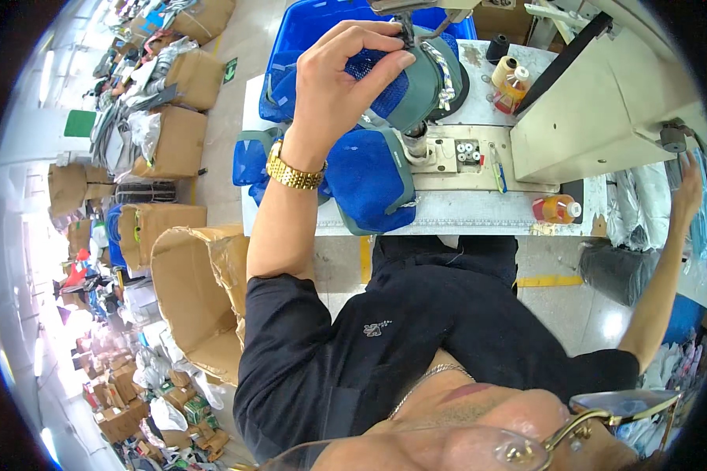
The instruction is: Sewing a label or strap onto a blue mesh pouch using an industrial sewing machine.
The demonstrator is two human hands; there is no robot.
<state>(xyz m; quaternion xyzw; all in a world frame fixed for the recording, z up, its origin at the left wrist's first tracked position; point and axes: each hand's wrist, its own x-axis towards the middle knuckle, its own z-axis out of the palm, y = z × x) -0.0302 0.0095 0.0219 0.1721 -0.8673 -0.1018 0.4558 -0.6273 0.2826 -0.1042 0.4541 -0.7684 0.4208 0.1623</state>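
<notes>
My left hand (346, 74), with a gold watch on the wrist, pinches a blue mesh and grey-green piece (404, 102) at the machine's metal presser foot (407, 31). A white-patterned strip (445, 82) hangs on that piece. More blue mesh pieces (365, 177) lie stacked below and left of my hand on the sewing table (456, 220). My right hand (687, 184) is raised at the far right end of the cream sewing machine (589, 102), fingers loosely extended up beside a dark knob (672, 140); what they touch is unclear.
A blue bin (291, 27) stands behind the pieces. Thread cones (504, 69), bottles of orange liquid (556, 209) and a small yellow-blue tool (499, 173) sit on the table. An empty-topped cardboard box (188, 298) is at my left, other piled boxes farther left, wrapped bundles (636, 204) at right.
</notes>
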